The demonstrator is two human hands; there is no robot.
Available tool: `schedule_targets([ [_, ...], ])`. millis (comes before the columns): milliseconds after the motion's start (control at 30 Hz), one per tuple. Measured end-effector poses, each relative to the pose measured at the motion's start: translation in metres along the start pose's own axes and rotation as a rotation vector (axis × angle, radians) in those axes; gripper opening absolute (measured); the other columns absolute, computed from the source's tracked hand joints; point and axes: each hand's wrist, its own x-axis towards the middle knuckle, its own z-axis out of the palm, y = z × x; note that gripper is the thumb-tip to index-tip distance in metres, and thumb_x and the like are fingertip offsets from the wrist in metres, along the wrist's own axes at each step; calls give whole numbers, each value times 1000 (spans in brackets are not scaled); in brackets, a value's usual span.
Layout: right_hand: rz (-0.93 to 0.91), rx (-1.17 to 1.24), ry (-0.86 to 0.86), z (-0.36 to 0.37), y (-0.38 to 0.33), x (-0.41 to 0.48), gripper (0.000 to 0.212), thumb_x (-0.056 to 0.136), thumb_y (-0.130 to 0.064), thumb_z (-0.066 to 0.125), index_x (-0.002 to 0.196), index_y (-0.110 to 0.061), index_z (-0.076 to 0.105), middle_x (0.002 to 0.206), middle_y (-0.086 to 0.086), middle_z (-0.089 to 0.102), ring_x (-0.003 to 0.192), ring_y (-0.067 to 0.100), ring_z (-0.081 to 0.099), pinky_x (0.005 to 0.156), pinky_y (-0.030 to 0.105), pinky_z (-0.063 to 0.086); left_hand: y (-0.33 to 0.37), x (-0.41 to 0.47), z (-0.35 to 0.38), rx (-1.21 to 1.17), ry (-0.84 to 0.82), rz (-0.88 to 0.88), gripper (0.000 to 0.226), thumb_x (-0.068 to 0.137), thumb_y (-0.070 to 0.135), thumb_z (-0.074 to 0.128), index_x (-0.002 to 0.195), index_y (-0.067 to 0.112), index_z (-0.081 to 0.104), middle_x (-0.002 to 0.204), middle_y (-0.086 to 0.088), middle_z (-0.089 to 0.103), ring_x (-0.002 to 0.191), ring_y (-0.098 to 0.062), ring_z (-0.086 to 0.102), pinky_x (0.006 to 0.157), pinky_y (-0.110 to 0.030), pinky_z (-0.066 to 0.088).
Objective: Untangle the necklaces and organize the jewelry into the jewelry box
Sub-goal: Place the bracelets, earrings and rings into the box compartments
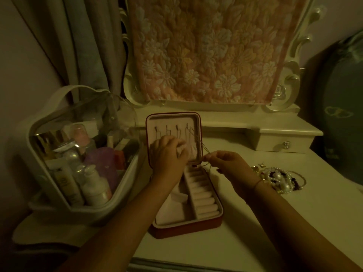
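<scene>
A single view comes from a camera worn on the person's head. It looks forward and down across the counter (225,248). Both forearms enter from the bottom edge and converge near the middle of the frame, where the left hand (167,154) and right hand (227,163) meet at the open jewelry box (186,230). The camera sits close: the thin necklace (205,151) pinched in the right fingers is just visible. The wide lens also takes in the cosmetics organizer (78,154) at left, the loose jewelry pile (280,179) at right and the cloth-draped mirror frame (292,79) straight ahead, and it bends the scene's edges.
</scene>
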Motion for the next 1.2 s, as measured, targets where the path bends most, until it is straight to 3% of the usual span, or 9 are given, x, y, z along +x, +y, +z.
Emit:
schedule_targets([
  [133, 75, -175, 5, -13, 13, -10, 16, 91, -15, 57, 83, -12, 70, 83, 7, 69, 70, 22, 50, 53, 20, 40, -2, 5, 2, 222, -30, 21, 33, 93, 38, 45, 123, 29, 53, 130, 6, 47, 125, -18, 32, 105, -37, 16],
  [233, 75, -259, -13, -22, 14, -15, 19, 93, -14, 54, 82, -13, 70, 69, -3, 63, 58, 12, 49, 48, 15, 37, -3, 3, 7, 300, -58, 17, 34, 94, 41, 41, 124, 29, 51, 129, 4, 46, 125, -19, 33, 105, -38, 16],
  [500, -72, -81, -36, -18, -14, 4, 17, 92, -15, 54, 93, -7, 69, 76, 5, 67, 63, 10, 58, 60, 19, 49, -4, 5, 10, 390, -59, 4, 33, 95, 42, 36, 109, 24, 60, 121, -1, 47, 119, -22, 35, 104, -39, 21],
  [667, -174, 47, -21, 4, -38, 34, 15, 91, -9, 56, 84, -2, 67, 74, 8, 65, 61, 11, 58, 58, 19, 50, -9, 3, 10, 260, -19, 31, 27, 96, 39, 40, 103, 25, 60, 117, 2, 51, 118, -20, 37, 104, -37, 19],
  [800, -242, 75, 35, 22, -45, 58, 14, 90, -2, 56, 93, 9, 65, 69, 6, 62, 53, 3, 60, 58, 16, 52, -10, 0, 7, 135, 27, 43, 18, 93, 36, 49, 95, 25, 63, 110, 3, 56, 113, -20, 41, 100, -35, 18],
  [933, -244, -93, 74, 29, -32, 69, 10, 90, -2, 56, 92, 0, 66, 73, 5, 64, 63, 13, 61, 65, 21, 55, -9, 0, 5, 82, 48, 38, 23, 93, 38, 49, 96, 24, 67, 109, 3, 56, 114, -19, 39, 98, -33, 17],
  [1067, -309, -189, 153, 26, -21, 66, 11, 88, -2, 58, 89, -8, 68, 73, -3, 65, 63, 6, 61, 63, 15, 53, -10, 1, 5, 56, 59, 36, 34, 90, 44, 41, 93, 23, 68, 106, 2, 57, 110, -20, 39, 94, -34, 21],
  [1167, -313, -297, 296, 21, -5, 63, 7, 84, -9, 64, 89, -13, 63, 84, 3, 66, 75, 13, 62, 71, 29, 53, -12, 1, 2, -5, 74, 23, 35, 86, 40, 41, 91, 19, 68, 106, 0, 55, 108, -20, 38, 91, -31, 25],
  [1200, -277, -339, 323, 20, 1, 62, 14, 83, -13, 66, 95, -13, 61, 88, 4, 64, 78, 16, 60, 74, 33, 52, -12, 2, 1, -35, 86, 9, 30, 88, 37, 45, 89, 17, 68, 107, -1, 55, 107, -20, 38, 89, -29, 27],
])
